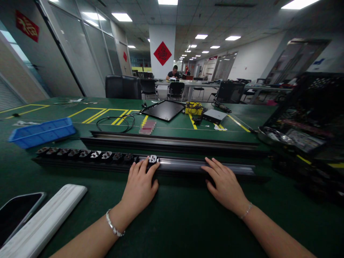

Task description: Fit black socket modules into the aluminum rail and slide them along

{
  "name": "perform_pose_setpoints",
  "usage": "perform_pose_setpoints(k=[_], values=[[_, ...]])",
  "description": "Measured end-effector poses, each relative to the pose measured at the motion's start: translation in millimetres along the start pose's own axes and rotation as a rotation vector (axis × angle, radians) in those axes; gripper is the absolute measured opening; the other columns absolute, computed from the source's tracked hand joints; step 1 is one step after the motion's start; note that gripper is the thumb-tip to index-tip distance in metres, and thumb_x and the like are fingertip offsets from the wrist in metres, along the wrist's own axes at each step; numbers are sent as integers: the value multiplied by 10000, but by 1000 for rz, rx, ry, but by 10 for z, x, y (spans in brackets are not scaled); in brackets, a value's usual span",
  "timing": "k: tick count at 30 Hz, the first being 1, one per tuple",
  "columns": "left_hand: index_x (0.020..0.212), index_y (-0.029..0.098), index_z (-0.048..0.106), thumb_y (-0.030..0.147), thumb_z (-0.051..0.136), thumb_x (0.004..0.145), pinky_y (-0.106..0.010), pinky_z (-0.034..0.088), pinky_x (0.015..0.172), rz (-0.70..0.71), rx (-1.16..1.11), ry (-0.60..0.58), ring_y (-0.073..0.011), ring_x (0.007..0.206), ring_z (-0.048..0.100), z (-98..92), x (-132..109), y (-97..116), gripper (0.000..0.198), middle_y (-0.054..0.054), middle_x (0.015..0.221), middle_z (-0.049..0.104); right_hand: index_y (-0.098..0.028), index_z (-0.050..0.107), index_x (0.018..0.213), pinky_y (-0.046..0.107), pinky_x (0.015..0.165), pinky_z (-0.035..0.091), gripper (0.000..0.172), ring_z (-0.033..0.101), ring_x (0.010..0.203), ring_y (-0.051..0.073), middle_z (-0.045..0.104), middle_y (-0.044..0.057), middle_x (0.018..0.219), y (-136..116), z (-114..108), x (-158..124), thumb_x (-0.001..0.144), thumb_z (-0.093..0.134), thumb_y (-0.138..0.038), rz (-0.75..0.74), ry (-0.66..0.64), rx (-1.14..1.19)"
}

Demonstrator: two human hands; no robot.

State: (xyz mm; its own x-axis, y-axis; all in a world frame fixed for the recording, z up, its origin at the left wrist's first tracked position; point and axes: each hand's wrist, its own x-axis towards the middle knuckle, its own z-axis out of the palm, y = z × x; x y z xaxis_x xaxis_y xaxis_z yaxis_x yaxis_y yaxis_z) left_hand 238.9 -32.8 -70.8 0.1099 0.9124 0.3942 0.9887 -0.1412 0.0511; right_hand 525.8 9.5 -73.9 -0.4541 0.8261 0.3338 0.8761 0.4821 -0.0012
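Observation:
A long black channel rail (182, 165) lies across the table in front of me. Its left part holds a row of several black socket modules (96, 154) with metal contacts. One separate socket module (153, 158) sits in the rail just right of that row. My left hand (140, 183) rests over the rail with fingers apart, its fingertips at the near side of this module. My right hand (225, 182) is spread farther right, fingertips touching the bare stretch of rail and holding nothing.
Behind lies a second black rail (174, 142). To the left are a blue bin (43, 133), a white bar-shaped object (51, 218) and a phone (18, 211). Farther back are a black panel (164, 109) and a grey box (214, 116). A metal bowl (274, 135) stands right.

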Motion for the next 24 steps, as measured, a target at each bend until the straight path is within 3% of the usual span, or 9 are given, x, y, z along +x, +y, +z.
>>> perform_pose_setpoints(k=[24], values=[[1240, 267, 514, 251, 531, 762, -533, 287, 1033, -3, -30, 6, -308, 1204, 426, 12, 7, -16, 478, -106, 1318, 479, -245, 526, 1203, 501, 994, 353, 409, 337, 1303, 264, 421, 62, 1400, 11, 8, -2, 801, 459, -227, -6, 18, 12]])
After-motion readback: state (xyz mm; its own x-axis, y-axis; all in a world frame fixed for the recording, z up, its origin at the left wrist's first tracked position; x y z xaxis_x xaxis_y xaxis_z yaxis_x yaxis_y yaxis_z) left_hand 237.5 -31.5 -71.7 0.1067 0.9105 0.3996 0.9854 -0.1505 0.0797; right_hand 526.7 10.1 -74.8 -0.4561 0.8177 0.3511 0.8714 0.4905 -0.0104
